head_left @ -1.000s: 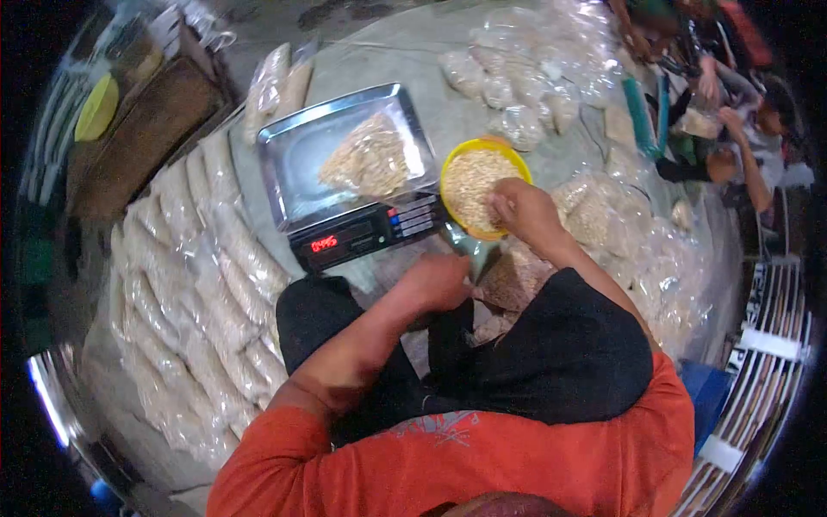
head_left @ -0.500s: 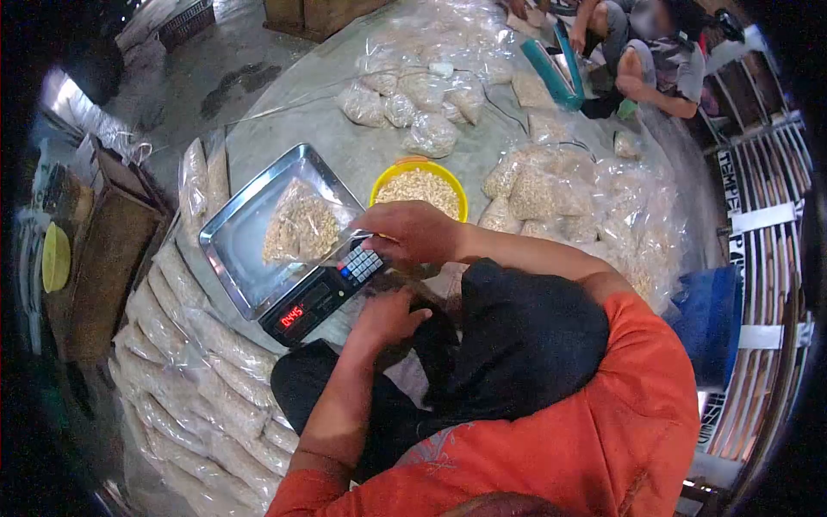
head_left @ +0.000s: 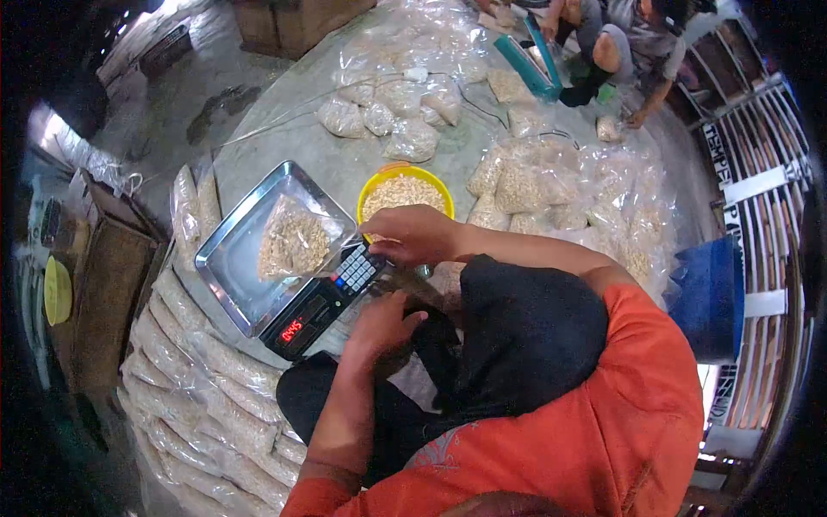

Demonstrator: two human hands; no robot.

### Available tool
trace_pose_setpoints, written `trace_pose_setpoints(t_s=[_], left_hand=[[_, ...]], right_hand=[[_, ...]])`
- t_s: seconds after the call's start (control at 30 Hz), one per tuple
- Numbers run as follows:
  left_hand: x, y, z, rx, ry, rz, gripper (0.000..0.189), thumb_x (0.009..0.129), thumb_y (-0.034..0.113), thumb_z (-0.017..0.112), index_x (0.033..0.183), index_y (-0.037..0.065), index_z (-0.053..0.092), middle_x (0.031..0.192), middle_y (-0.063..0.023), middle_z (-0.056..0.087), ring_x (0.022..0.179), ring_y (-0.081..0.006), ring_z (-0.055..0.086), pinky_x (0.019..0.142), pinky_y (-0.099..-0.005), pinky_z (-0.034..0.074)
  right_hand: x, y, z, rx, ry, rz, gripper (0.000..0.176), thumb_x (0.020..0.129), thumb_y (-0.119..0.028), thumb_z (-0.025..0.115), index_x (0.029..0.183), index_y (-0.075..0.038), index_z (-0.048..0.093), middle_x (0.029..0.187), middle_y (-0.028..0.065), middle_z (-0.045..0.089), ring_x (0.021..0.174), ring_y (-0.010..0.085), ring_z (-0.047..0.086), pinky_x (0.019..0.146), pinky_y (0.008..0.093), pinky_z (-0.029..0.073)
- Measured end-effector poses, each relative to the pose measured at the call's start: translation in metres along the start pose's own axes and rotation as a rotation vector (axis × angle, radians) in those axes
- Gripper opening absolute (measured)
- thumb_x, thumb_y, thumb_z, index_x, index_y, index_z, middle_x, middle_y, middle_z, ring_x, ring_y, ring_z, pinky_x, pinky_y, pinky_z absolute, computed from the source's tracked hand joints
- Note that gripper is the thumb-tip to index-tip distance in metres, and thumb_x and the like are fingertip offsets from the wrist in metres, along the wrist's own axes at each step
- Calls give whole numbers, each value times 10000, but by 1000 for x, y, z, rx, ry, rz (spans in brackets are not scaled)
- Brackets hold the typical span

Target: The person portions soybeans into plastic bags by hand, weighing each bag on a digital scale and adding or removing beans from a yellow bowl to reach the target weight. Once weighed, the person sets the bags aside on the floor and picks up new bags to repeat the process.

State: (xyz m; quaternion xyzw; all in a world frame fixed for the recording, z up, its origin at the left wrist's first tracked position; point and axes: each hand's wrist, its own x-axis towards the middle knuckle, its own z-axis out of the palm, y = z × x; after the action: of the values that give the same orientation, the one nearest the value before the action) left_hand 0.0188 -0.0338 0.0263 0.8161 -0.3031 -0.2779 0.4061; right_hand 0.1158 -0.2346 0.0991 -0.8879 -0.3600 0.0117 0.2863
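A clear plastic bag of pale, chip-like pieces (head_left: 295,243) lies on the metal tray (head_left: 250,291) of a digital scale. The scale's black panel (head_left: 312,312) carries a keypad and red digits reading about 0445. My right hand (head_left: 413,233) is over the keypad's far end and the near rim of a yellow basin (head_left: 448,191) of loose pale pieces. Its fingers are curled in near the bag's mouth; what they hold is hidden. My left hand (head_left: 381,326) rests low beside the scale's near edge, thumb apart from the fingers, with nothing visible in it.
Long filled bags (head_left: 215,405) lie in rows at left. Several filled bags (head_left: 525,185) sit right of the basin, and others (head_left: 405,138) beyond it. A teal sealer (head_left: 530,69) stands near another person (head_left: 612,52). A blue bin (head_left: 706,302) is at right.
The view has shifted slightly. My right hand stays by the keypad and basin, my left hand beside the scale. The other person's arm has moved down toward a bag.
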Motion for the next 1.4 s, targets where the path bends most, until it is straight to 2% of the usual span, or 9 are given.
trace_pose_setpoints(t_s=[0.03,0.1,0.2,0.43,0.83,0.93,1.13,1.2,1.4], left_hand=[[0,3,-3,8,-16,15,502,966,446,699,1196,3,643,1178,-283,706,1134,-477,662,986,-556,516],[0,10,-6,94,-62,-132,479,968,432,698,1206,20,639,1205,-268,701,1148,-470,657,986,-554,512],[-3,18,-6,29,15,-70,455,973,424,695,1193,29,640,1236,-263,690,1168,-465,647,990,-548,508],[-3,23,-8,92,-4,-71,516,972,416,707,1315,40,621,1266,-241,692,1200,-447,644,1013,-521,513],[0,17,-4,48,-16,-79,509,970,422,712,1289,38,615,1233,-246,691,1175,-455,649,993,-536,515],[0,18,-6,41,-39,-105,524,970,423,714,1306,37,601,1247,-248,686,1176,-459,648,993,-539,514],[2,11,-1,37,-10,-61,568,970,430,714,1354,32,587,1285,-247,679,1189,-446,653,1002,-523,518],[-1,24,-7,12,-50,-115,567,968,422,719,1352,26,590,1283,-247,680,1177,-439,662,995,-514,525],[6,18,-1,-1,-64,-138,537,961,377,739,1359,41,606,1267,-245,690,1123,-426,691,971,-489,547]], right_hand=[[-1,-3,-2,-1,-14,12,362,994,-296,705,1295,-98,672,1093,148,714,1015,365,708,875,454,561],[-3,-6,-3,39,55,-17,353,992,-292,705,1281,-90,681,1085,150,717,1019,365,709,880,450,561],[-8,-5,-3,88,169,-117,351,977,-290,712,1249,-67,703,1058,155,724,1019,361,713,885,454,568],[-13,0,0,9,114,-86,391,951,-312,721,1256,-68,706,1047,151,719,991,360,718,845,471,582],[-19,3,-3,-44,95,-74,407,959,-347,711,1267,-82,698,1038,141,708,968,357,718,836,469,583],[-19,0,-6,-28,126,-94,392,961,-332,704,1260,-79,700,1051,142,713,977,357,719,843,467,583],[-23,7,-10,-76,98,-66,364,930,-177,685,1275,-59,675,1114,153,714,1035,354,715,876,445,581],[-24,13,-12,-60,202,-187,338,935,-103,636,1264,-27,658,1131,171,694,1043,368,706,876,442,591],[-27,2,-38,-41,279,-44,341,967,-134,633,1299,-57,650,1205,166,687,1116,372,684,922,476,575]])
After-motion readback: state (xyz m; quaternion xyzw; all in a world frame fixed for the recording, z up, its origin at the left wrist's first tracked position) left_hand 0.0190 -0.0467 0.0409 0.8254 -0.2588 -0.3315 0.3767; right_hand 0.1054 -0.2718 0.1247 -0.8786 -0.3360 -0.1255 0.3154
